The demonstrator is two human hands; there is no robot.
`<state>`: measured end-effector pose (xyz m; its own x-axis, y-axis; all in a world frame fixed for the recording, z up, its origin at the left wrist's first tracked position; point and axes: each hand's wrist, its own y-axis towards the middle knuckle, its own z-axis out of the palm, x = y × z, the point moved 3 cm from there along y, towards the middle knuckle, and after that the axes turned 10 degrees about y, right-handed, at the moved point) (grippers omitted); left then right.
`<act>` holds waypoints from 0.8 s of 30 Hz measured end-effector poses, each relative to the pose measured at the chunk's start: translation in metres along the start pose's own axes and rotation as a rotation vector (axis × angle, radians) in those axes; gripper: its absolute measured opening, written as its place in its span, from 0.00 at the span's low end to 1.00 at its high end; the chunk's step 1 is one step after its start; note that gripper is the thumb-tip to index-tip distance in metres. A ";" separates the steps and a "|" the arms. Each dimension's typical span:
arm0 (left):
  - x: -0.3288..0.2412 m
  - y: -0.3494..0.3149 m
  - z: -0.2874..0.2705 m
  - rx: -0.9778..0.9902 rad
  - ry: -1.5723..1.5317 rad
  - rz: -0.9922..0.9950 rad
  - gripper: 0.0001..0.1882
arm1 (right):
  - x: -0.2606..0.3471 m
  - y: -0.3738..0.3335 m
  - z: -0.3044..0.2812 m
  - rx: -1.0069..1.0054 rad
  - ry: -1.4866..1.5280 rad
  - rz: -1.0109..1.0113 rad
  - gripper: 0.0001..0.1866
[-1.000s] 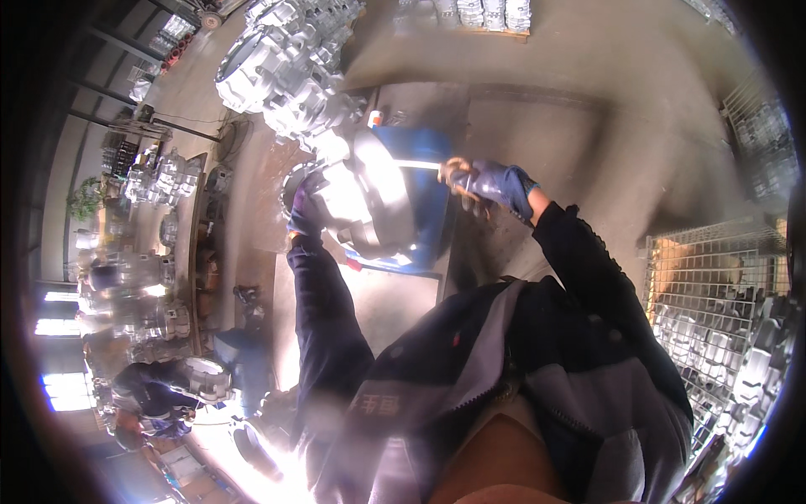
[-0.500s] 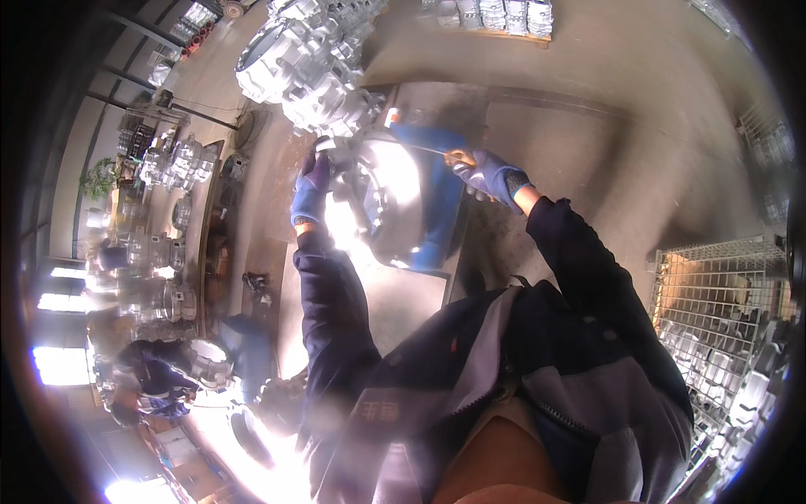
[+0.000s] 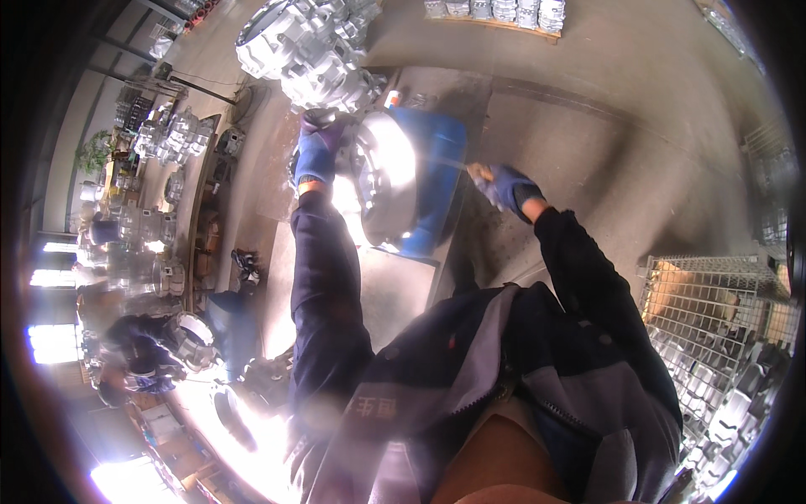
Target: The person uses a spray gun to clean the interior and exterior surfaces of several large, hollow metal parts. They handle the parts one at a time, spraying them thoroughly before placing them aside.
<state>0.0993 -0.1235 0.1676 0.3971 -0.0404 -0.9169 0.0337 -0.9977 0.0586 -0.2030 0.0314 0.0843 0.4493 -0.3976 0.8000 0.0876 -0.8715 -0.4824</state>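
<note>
A large silver metal casting [image 3: 388,181] with a round, glaring rim stands on the bench in front of me. My left hand [image 3: 317,149], in a blue and purple glove, is closed on its far left edge; the fingertips are partly hidden. Out to the right, my right hand [image 3: 506,186], gloved the same way, is closed round the tan handle of a thin rod-like tool [image 3: 445,160]. Its narrow shaft points left toward the casting and is blurred, so I cannot tell whether it touches. Beside the casting lies a blue plastic container [image 3: 441,139].
More silver castings [image 3: 306,50] are piled just beyond my left hand. A small white bottle with an orange cap [image 3: 392,99] stands near the container. At right is a wire mesh cage [image 3: 697,294] with metal parts. Another person [image 3: 143,353] works at lower left.
My right hand has moved slightly right and nearer to me, drawing the thin tool back from the casting. My left hand stays on the casting. The whole view has shifted a little.
</note>
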 end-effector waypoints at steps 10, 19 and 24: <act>0.001 0.038 0.021 0.103 0.298 -0.030 0.13 | -0.028 -0.083 -0.012 0.282 0.613 -0.274 0.16; -0.002 0.044 0.031 0.124 0.117 -0.012 0.10 | -0.022 -0.133 0.000 0.073 0.719 -0.465 0.21; -0.004 0.041 0.028 0.126 0.051 -0.020 0.10 | -0.033 -0.153 0.015 0.174 0.790 -0.387 0.29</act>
<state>0.0737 -0.1654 0.1625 0.4438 -0.0212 -0.8959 -0.0726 -0.9973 -0.0124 -0.2179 0.1818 0.1262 -0.3773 -0.2230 0.8989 0.2686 -0.9552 -0.1242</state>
